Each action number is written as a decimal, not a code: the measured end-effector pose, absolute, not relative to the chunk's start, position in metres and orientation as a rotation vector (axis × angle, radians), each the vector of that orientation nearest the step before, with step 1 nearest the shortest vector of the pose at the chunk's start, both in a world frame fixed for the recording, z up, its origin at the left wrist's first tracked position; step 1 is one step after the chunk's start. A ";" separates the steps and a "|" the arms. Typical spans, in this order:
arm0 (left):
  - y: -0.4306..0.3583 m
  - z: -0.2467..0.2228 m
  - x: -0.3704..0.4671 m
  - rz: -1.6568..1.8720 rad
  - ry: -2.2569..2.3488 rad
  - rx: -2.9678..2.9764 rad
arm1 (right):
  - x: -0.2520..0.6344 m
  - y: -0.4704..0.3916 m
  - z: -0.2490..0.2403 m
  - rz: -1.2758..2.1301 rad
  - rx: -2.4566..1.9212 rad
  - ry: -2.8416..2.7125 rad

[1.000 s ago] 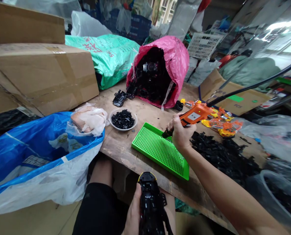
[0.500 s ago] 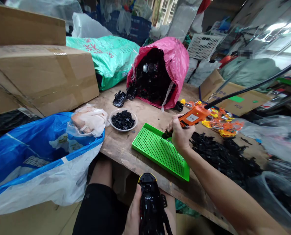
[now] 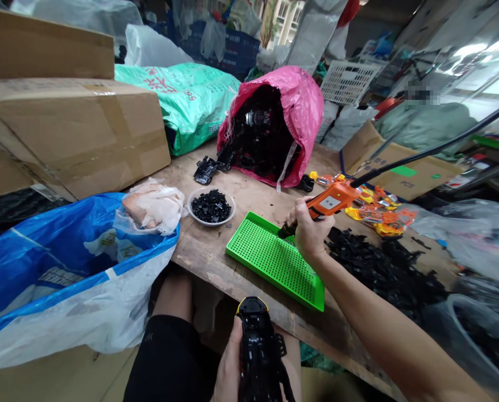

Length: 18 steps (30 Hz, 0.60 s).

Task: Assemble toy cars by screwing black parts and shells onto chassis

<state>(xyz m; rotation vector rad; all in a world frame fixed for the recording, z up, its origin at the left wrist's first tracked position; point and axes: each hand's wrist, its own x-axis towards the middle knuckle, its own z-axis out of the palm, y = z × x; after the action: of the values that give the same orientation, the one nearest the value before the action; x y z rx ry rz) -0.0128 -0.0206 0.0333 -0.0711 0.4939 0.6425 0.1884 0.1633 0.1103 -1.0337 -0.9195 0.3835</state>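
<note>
My right hand point(image 3: 311, 230) is wrapped round an orange electric screwdriver point(image 3: 332, 200), whose black tip end points down over the green perforated tray point(image 3: 270, 254). Small shiny bits lie in the tray near that tip. Low in the view, above my lap, my left hand point(image 3: 229, 360) grips a black plastic toy car body point(image 3: 257, 352) with a yellow edge at its far end. A round bowl of small black parts point(image 3: 211, 206) stands left of the tray. To the right of the tray, partly behind my forearm, lies a pile of black parts point(image 3: 375, 268).
A pink sack point(image 3: 308, 100) full of black parts lies open behind the tray. A cardboard box point(image 3: 77, 134) and a blue-lined bag point(image 3: 85, 240) stand at the left. Orange and yellow parts point(image 3: 387, 218) lie at the right, near a clear tub point(image 3: 456, 312).
</note>
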 end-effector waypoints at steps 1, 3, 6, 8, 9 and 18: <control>-0.021 0.034 -0.013 0.644 0.495 -0.071 | 0.188 0.163 0.112 0.388 -1.025 -0.921; -0.021 0.035 -0.013 0.647 0.497 -0.070 | 0.188 0.160 0.116 0.403 -0.999 -0.923; -0.021 0.035 -0.013 0.652 0.501 -0.065 | 0.186 0.155 0.126 0.419 -0.953 -0.930; -0.022 0.035 -0.012 0.655 0.506 -0.063 | 0.183 0.150 0.134 0.430 -0.926 -0.932; -0.022 0.035 -0.011 0.656 0.510 -0.064 | 0.181 0.146 0.138 0.438 -0.915 -0.933; -0.025 0.054 -0.001 0.692 0.665 -0.121 | 0.149 0.071 0.175 0.574 -0.910 -1.036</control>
<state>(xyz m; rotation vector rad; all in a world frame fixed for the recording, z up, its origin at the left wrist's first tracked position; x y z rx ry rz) -0.0009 -0.0247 0.0540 -0.1206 0.6646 0.6918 0.1488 0.0709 0.1753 -0.9104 -1.0363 0.5735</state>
